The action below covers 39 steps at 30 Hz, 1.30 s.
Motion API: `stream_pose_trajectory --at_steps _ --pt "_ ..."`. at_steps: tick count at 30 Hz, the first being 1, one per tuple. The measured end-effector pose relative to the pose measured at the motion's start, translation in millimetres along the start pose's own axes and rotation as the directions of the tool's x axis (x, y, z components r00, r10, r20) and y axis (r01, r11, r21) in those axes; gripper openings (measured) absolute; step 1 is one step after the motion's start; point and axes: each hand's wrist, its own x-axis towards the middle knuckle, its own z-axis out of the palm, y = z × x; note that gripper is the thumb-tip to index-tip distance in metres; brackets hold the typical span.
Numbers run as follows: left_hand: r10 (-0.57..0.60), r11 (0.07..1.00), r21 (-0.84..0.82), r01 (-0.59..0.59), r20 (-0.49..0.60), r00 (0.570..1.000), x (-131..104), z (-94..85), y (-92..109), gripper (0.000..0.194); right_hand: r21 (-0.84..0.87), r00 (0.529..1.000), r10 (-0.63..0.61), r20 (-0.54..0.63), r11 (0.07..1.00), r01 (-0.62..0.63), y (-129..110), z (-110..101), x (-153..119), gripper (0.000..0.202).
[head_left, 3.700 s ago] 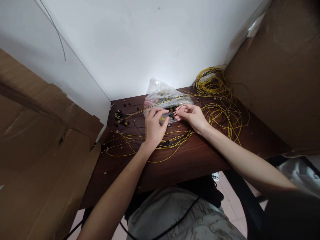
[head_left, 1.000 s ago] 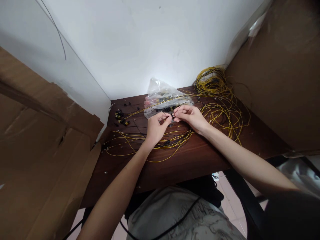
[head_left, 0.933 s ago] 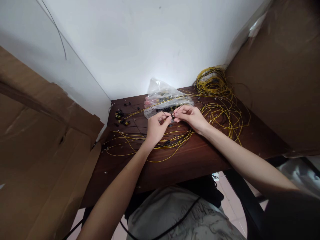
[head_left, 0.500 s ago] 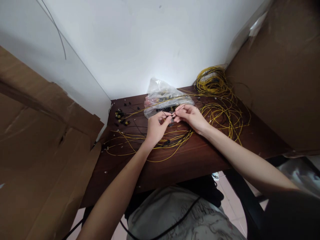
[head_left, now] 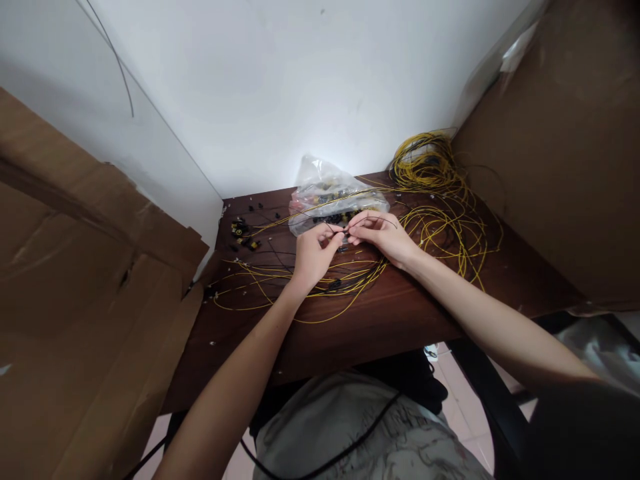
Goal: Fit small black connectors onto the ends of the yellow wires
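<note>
On the near side of a clear plastic bag [head_left: 319, 175], the left hand [head_left: 313, 255] and right hand [head_left: 384, 235] meet nearly fingertip to fingertip. The left's thumb and forefinger pinch a small dark piece [head_left: 345, 231]; the right's curled fingers close on a thin dark wire [head_left: 375, 217] arching back over its knuckles. Yellow wires [head_left: 417, 177] coil right of the bag.

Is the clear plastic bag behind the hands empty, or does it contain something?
Not empty: small black and yellow parts show inside the plastic bag. How full it is, I cannot tell.
</note>
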Motion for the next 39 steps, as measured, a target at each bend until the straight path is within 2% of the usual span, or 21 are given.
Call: stream_pose_trajectory --at_steps 13,26,39 --pt "-0.014 1.0 0.019 0.014 -0.004 1.0 -0.2 0.6 -1.7 0.014 0.034 0.997 0.065 -0.035 0.997 -0.064 -2.1 0.6 0.1 0.023" --pt "-0.01 1.0 0.001 0.01 0.009 1.0 0.1 -0.4 0.6 0.014 -0.031 1.0 0.03 -0.003 0.999 -0.03 0.7 -2.0 0.3 0.018" --pt "-0.007 1.0 -0.018 0.007 0.006 1.0 0.0 0.7 -1.3 0.013 0.062 0.999 0.05 -0.018 0.997 -0.049 -2.4 1.0 -0.2 0.023"
